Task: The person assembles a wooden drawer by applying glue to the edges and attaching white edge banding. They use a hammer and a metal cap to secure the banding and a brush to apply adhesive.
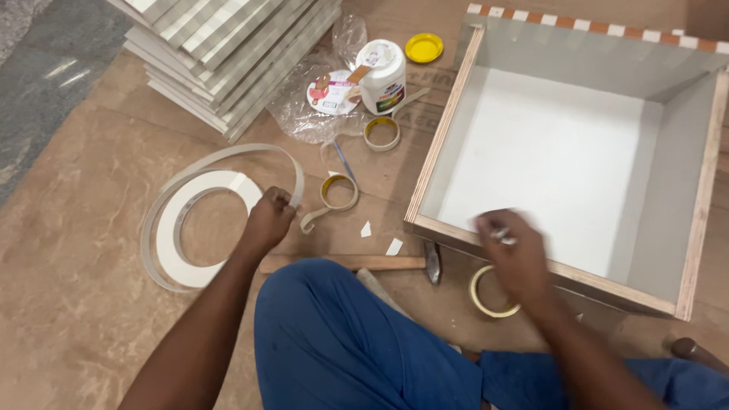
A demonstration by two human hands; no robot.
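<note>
Now, your left hand (269, 220) pinches end of banding coil (201, 228), left of centre on floor, so strip feeds off. Right hand (516, 254), blurred, closed on small metal bits over box (566, 269) front edge. Hammer (364, 263) near knee, within reach.

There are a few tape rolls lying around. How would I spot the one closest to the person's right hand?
Start at the big open wooden box with the white inside. Follow its near edge to where the right hand hovers; just below, on the brown floor, lies a tape roll. Unlike the two rolls near the white jar, the hand partly hides it.
</note>
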